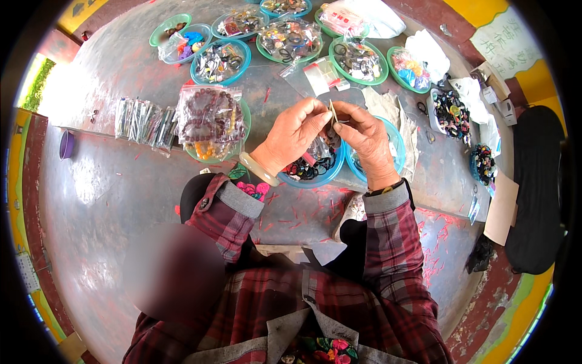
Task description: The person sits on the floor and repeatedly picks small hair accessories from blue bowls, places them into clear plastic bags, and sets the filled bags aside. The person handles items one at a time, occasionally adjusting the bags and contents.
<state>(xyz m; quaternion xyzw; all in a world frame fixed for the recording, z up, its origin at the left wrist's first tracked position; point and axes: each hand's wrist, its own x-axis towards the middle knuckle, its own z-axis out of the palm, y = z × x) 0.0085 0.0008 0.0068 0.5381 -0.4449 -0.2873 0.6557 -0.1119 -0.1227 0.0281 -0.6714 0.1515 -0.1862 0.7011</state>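
Observation:
My left hand (pixel 297 133) and my right hand (pixel 368 144) meet over the basins, fingertips closed in a pinch. Between them is a thin, pale tan strip (pixel 332 110); its exact kind is too small to tell. Something dark and partly hidden shows just under my right fingers. Below the hands, a blue basin (pixel 316 181) holds black cords and a red piece. Beside it stands another blue basin (pixel 398 155), partly covered by my right hand. A pale bangle (pixel 257 168) circles my left wrist.
Bagged dark-red beads (pixel 209 118) lie on a green basin left of my hands, next to plastic-wrapped bundles of thin sticks (pixel 144 124). Several basins of bagged trinkets line the far side, including a green one (pixel 359 60). A white basket (pixel 448 115) of dark items sits right.

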